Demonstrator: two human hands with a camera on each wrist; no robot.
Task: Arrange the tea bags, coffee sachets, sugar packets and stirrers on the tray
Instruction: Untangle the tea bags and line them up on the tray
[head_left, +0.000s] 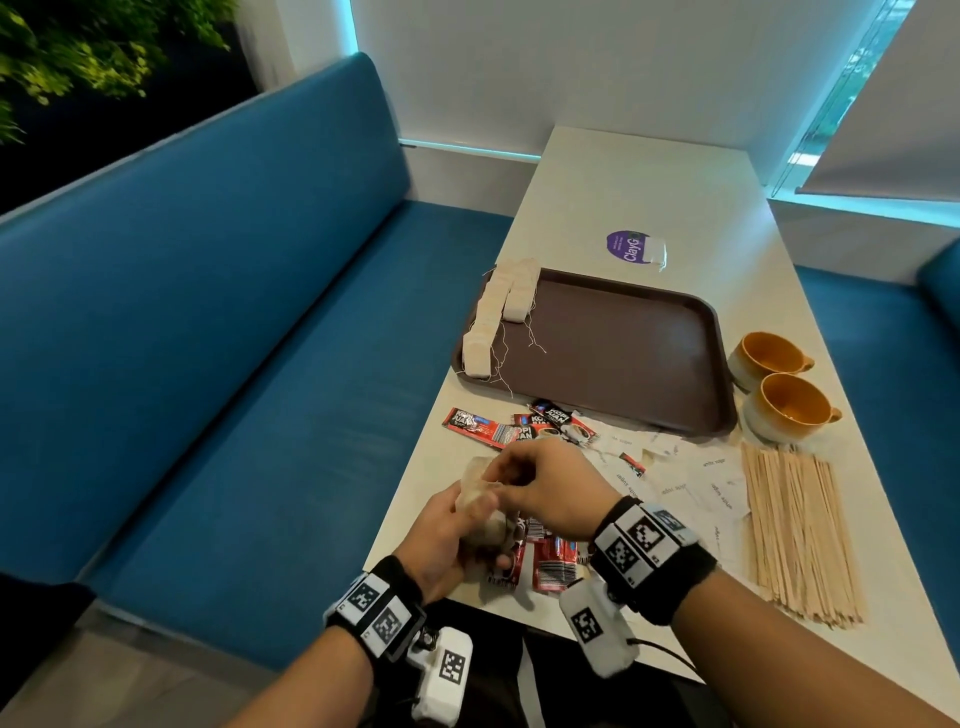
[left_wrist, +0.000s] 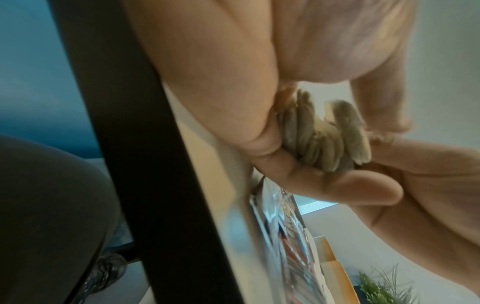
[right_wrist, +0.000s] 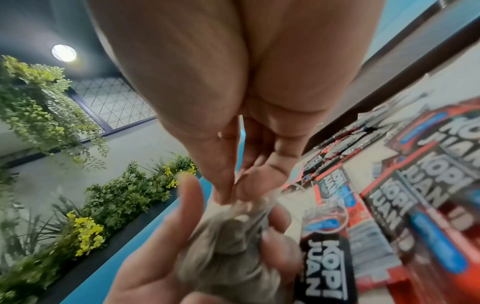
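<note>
The left hand (head_left: 441, 535) is cupping a stack of tea bags (left_wrist: 324, 139) at the near left edge of the tabletop (head_left: 649, 176), fingers curled round it. The right hand (head_left: 550, 483) is pinching the top of that stack between thumb and fingertips. Two rows of tea bags (head_left: 493, 317) are lying along the left edge of the brown tray (head_left: 623, 348). Kopi Juan coffee sachets (head_left: 498, 428) are lying by the tray's near edge, white sugar packets (head_left: 711, 483) beside them, and wooden stirrers (head_left: 800, 535) along the right edge, near two orange cups (head_left: 779, 379).
</note>
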